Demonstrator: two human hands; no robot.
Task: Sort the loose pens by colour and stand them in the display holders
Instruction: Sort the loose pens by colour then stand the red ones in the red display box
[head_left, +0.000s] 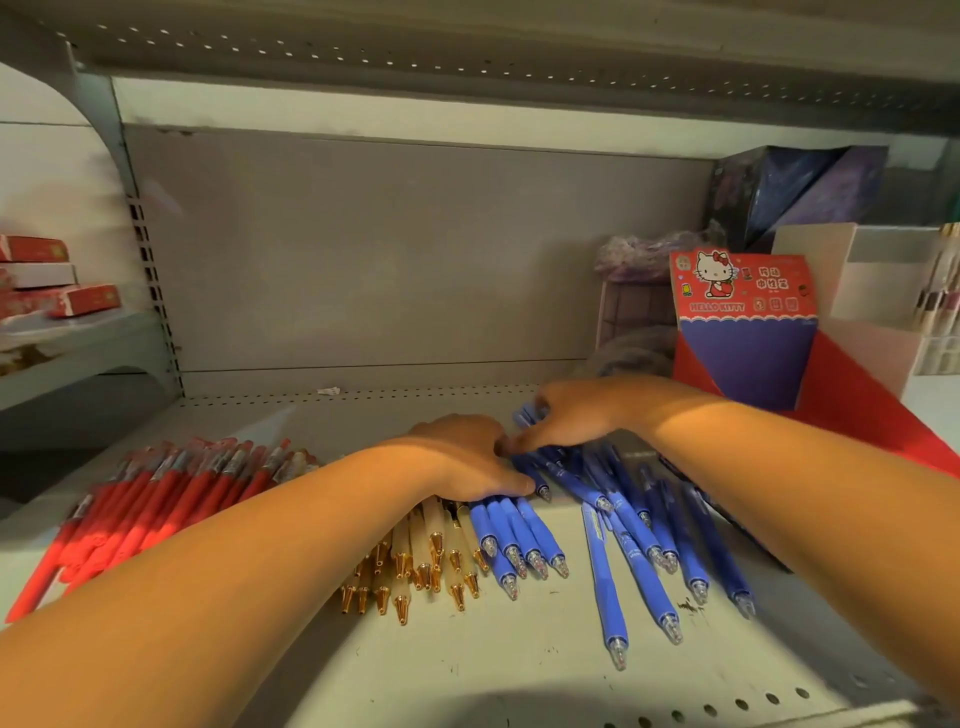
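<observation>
Loose pens lie in three groups on the shelf: red pens (156, 499) at the left, cream pens with gold tips (415, 561) in the middle, blue pens (634, 525) at the right. My left hand (467, 457) rests palm down on the top ends of the cream and blue pens, thumb along a blue pen. My right hand (571, 415) lies just behind it, its fingers curled round the upper ends of several blue pens. A red and blue Hello Kitty display holder (748, 332) stands at the right, behind my right arm.
The pens lie on a pale metal shelf (467, 665) with a grey back panel. Purple boxes (800, 187) and a cream holder (862, 280) stand at the back right. Red boxes (62, 291) sit on a neighbouring shelf at the left.
</observation>
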